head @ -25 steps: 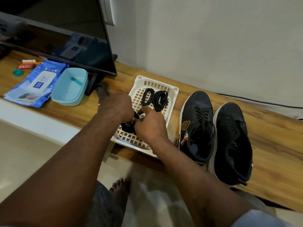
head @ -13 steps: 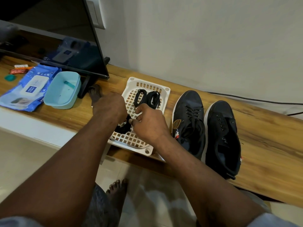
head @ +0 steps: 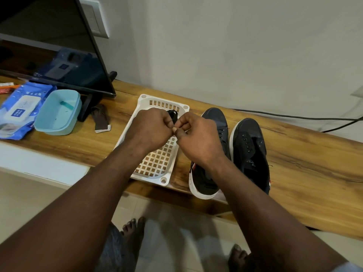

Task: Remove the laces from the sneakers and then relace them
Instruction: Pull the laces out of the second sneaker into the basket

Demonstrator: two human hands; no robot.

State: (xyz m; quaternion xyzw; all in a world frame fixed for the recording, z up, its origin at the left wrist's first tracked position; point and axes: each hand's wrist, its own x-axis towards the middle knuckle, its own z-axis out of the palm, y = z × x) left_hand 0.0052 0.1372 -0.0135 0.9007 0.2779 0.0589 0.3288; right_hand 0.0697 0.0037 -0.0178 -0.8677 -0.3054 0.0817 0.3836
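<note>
Head view: two forearms come in from 6 o'clock; the hands meet over the far end of a white lattice basket on a wooden shelf.
Black lace: flat and dark. A short looped bit shows between the hands, above the basket's 12 o'clock end.
Left hand: knuckles up, fingers curled in, gripping the lace.
Right hand: thumb and forefinger pinched tight on the lace, touching the left hand's fingertips.
Sneakers, look: a dark navy/black canvas pair with white soles, side by side at 3 o'clock of the basket, just beside it.
Sneakers, direction: toes to 12 o'clock at the wall, heels to 6 o'clock; long axes run roughly 12–6.
Inner sneaker: toe cap and a few eyelets show.
Outer sneaker: eyelet rows bare, tongue exposed.
Hidden: most of the lace is inside the hands, and its tip is too small to see. The right wrist covers the inner sneaker's middle, so cannot tell if it is laced. The right forearm cuts off the outer sneaker's heel.
Other: teal tub at 9 o'clock of the basket. A blue wipes pack lies past it, cut by the frame edge. A brown strap-like item lies between tub and basket, unclear what. TV at 10 o'clock, black cable at 2 o'clock, bare foot at 6 o'clock.
</note>
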